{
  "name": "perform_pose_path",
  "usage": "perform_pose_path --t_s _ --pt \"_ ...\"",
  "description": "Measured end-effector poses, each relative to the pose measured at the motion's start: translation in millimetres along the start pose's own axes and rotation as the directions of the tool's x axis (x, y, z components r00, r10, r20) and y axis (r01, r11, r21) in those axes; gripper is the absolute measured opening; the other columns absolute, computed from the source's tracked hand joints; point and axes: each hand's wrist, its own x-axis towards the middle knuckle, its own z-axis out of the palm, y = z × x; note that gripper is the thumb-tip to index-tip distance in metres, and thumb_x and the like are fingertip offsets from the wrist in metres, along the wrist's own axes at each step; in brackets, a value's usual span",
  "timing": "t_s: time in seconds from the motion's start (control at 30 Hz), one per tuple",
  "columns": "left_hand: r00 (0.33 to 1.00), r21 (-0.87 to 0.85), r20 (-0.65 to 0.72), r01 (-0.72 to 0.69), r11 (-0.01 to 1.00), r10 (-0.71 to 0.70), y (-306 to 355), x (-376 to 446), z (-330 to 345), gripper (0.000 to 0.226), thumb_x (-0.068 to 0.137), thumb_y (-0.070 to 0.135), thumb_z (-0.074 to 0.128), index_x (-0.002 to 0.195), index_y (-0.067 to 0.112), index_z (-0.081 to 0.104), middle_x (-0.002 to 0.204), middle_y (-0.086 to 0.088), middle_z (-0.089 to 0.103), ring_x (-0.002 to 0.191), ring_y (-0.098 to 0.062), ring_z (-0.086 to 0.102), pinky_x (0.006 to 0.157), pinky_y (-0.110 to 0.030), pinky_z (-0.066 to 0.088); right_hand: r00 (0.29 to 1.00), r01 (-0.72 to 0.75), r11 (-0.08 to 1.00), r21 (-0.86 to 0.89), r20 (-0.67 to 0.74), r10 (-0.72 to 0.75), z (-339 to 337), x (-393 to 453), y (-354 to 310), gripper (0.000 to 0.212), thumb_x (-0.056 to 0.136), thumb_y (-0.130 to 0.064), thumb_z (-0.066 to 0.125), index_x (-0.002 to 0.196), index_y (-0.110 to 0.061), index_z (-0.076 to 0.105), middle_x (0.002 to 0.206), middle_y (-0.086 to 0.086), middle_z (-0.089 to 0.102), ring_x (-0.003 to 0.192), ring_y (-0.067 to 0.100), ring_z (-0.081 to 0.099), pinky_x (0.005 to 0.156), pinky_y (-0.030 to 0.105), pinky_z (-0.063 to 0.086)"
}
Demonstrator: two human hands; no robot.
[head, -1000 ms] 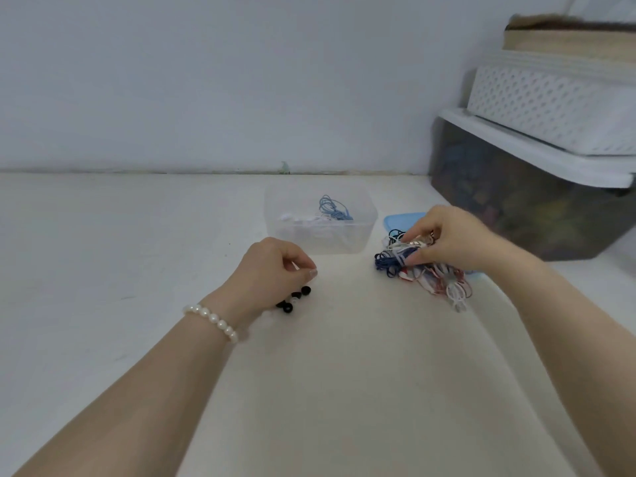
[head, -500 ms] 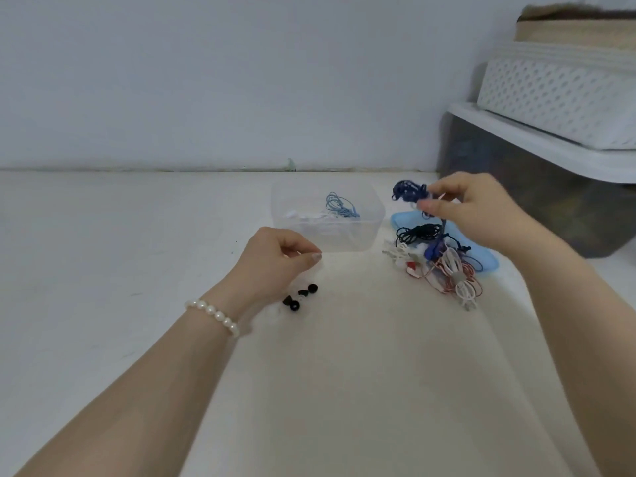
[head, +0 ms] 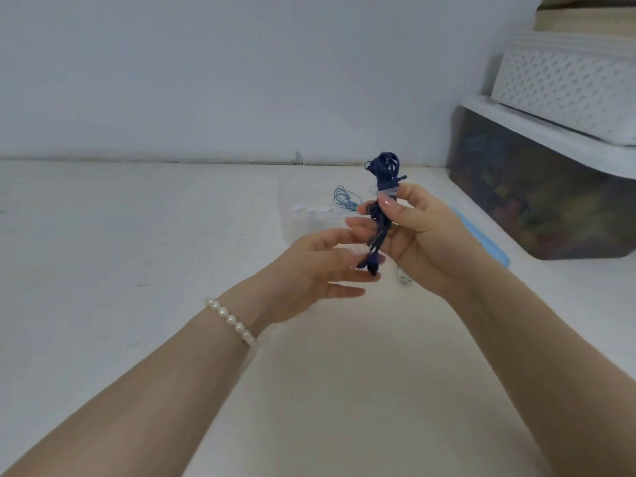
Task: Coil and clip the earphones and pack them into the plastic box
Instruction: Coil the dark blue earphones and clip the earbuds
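1. Now my right hand [head: 426, 235] has lifted the navy earphones [head: 382, 208] off the pile, which it was still touching a second ago; thumb and fingers pinch the bundle upright, above the floor's far middle.
2. My left hand [head: 309, 273] has left the small black bits and come across; fingers spread and relaxed, tips touching the dangling lower end, holding nothing.
3. Behind my hands, the plastic box [head: 303, 225] sits near the far edge, with a light-blue coil [head: 344, 201] inside.
4. Meaning, I judge: pick done, this bundle looks loosely wound, clipping or tidying comes next, packing not yet done.
5. Blue lid [head: 481, 235] peeks out right of my wrist.
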Motion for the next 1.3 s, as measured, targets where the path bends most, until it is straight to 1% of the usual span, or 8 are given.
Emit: perform_pose_path --t_s 0.1,0.27,0.5,0.7,0.87,1.03,1.17,1.3 --pt "1.000 -0.094 0.027 -0.003 0.996 0.006 -1.1 -1.5 8.4 0.035 0.082 0.001 0.059 0.117 0.003 0.054 0.094 -0.012 0.068 0.086 -0.026 0.069 0.076 -0.034 0.057 1.000 -0.008 0.989 0.151 0.005 0.007 0.3 1.5 7.9 0.024 0.088 0.007 0.044 0.107 -0.007 0.042 0.082 0.012 0.059 0.078 0.028 0.070 0.065 0.030 0.057" --pt "0.977 -0.157 -0.209 -0.066 0.985 0.033 3.4 1.2 1.1 0.013 0.088 -0.002 0.051 0.094 0.003 0.062 0.074 -0.008 0.070 0.058 -0.013 0.066 0.056 -0.020 0.054 0.995 0.037 0.992 0.121 -0.100 -0.025 -13.2 3.5 8.6 0.031 0.081 0.015 0.045 0.101 -0.009 0.042 0.070 0.007 0.055 0.071 0.027 0.069 0.070 0.036 0.058" --pt "0.970 -0.022 -0.234 -0.066 0.998 0.059 -0.2 5.2 -1.4 0.016 0.086 0.001 0.056 0.095 0.007 0.068 0.072 -0.001 0.068 0.054 -0.008 0.060 0.050 -0.017 0.048 0.986 -0.140 0.899 -0.414 0.027 0.166 -32.6 -4.2 3.2 0.024 0.064 -0.014 0.064 0.088 -0.011 0.060 0.064 0.006 0.062 0.070 0.024 0.064 0.061 0.030 0.053" --pt "0.979 0.088 -0.192 -0.048 0.995 0.064 -7.0 3.6 5.6 0.015 0.082 -0.002 0.060 0.093 0.006 0.067 0.067 -0.003 0.069 0.055 -0.012 0.062 0.052 -0.019 0.048 0.960 -0.128 0.705 -0.697 0.093 0.266 -33.2 -8.6 2.5 0.055 0.068 -0.051 0.069 0.100 -0.007 0.061 0.079 0.009 0.067 0.075 0.023 0.065 0.075 0.037 0.049" --pt "0.975 0.169 -0.212 -0.025 0.985 0.061 -9.9 3.4 9.2 0.011 0.077 -0.005 0.066 0.079 0.003 0.059 0.062 -0.008 0.070 0.053 -0.016 0.066 0.052 -0.023 0.053 0.965 -0.092 0.609 -0.788 0.081 0.250 -33.4 -8.3 9.0 0.031 0.068 -0.036 0.072 0.087 -0.011 0.070 0.081 0.006 0.073 0.080 0.019 0.069 0.087 0.040 0.053" --pt "0.979 0.080 -0.201 -0.005 0.997 0.021 -5.9 1.6 6.9 0.011 0.078 -0.008 0.062 0.087 -0.002 0.065 0.073 -0.014 0.071 0.064 -0.020 0.070 0.060 -0.024 0.056 0.986 -0.079 0.638 -0.766 0.036 0.166 -34.8 -5.7 12.8 0.009 0.077 -0.020 0.070 0.079 -0.011 0.074 0.074 0.006 0.073 0.070 0.013 0.066 0.079 0.034 0.051" --pt "0.980 0.007 -0.200 0.023 1.000 -0.021 0.0 0.0 4.1 0.018 0.080 -0.009 0.057 0.095 -0.004 0.065 0.083 -0.014 0.072 0.072 -0.021 0.071 0.069 -0.025 0.058 0.994 -0.058 0.698 -0.714 0.026 0.109 -33.1 -4.6 18.8 0.010 0.083 -0.013 0.063 0.081 -0.007 0.071 0.067 0.001 0.072 0.066 0.012 0.067 0.069 0.025 0.053" --pt "0.966 -0.013 -0.260 -0.007 1.000 0.004 7.4 -1.8 -3.9 0.017 0.082 -0.010 0.055 0.094 -0.002 0.064 0.086 -0.015 0.072 0.072 -0.023 0.071 0.068 -0.025 0.058 0.993 -0.112 0.809 -0.578 -0.042 0.107 -30.7 -0.4 21.2 0.015 0.091 -0.017 0.052 0.083 -0.008 0.062 0.074 0.002 0.072 0.076 0.017 0.070 0.073 0.030 0.051"
